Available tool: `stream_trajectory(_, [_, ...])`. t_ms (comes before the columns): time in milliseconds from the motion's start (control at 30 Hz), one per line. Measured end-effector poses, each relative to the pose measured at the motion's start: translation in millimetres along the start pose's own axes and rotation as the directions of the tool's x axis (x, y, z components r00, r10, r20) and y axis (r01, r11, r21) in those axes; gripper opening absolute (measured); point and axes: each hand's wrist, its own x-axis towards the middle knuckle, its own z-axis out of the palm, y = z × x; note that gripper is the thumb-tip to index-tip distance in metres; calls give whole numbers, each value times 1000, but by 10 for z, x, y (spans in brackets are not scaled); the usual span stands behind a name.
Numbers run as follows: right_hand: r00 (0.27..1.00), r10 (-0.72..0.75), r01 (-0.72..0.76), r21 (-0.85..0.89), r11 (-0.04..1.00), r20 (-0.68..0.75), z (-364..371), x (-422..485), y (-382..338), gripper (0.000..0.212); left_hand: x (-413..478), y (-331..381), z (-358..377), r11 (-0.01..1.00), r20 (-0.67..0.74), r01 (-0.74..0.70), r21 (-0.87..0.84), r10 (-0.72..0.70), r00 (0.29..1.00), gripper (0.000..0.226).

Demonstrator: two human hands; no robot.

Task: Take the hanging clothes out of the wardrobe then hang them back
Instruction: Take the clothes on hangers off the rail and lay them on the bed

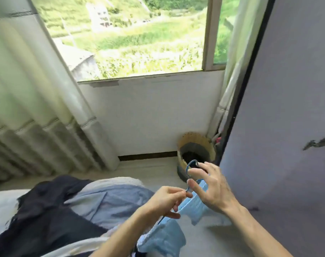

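Keep the left hand (169, 199) pinching the neck of the hanger (187, 170). Use the right hand (211, 190), fingers spread and resting only lightly by the hook, to turn the hook toward the wardrobe door (287, 108) before lifting. The light blue garment (195, 206) hangs from the hanger, held in the air beside the bed (2, 201). The hook points up and away, its stem nearly upright. The shoulder bar is mostly covered.

Two bare forearms (120, 235) (260, 229), unsleeved, with long-fingered hands (164, 200) (213, 190)
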Motion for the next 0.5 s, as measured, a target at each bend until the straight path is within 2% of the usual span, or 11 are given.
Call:
stream_trajectory(100, [978,-205,201,99,974,34,312,153,-385,50,-413,-214,-212,997,-127,25,-75,-35,991,26])
stream_trajectory(200, [938,-330,288,292,912,108,572,135,-793,36,-881,-475,-315,988,-253,88,-125,-118,960,29])
stream_trajectory(300, [830,-512,404,394,825,222,766,32,-1173,29,-1353,-705,-367,964,-349,94,-249,-180,920,31])
stream_trajectory(400, [714,-645,487,468,737,272,930,-42,-1552,30,-1819,-853,-368,930,-430,28,-367,-196,881,32])
stream_trajectory(500, [628,-731,534,538,653,265,1086,-121,-1985,54,-2272,-929,-335,906,-508,-40,-421,-199,838,32])
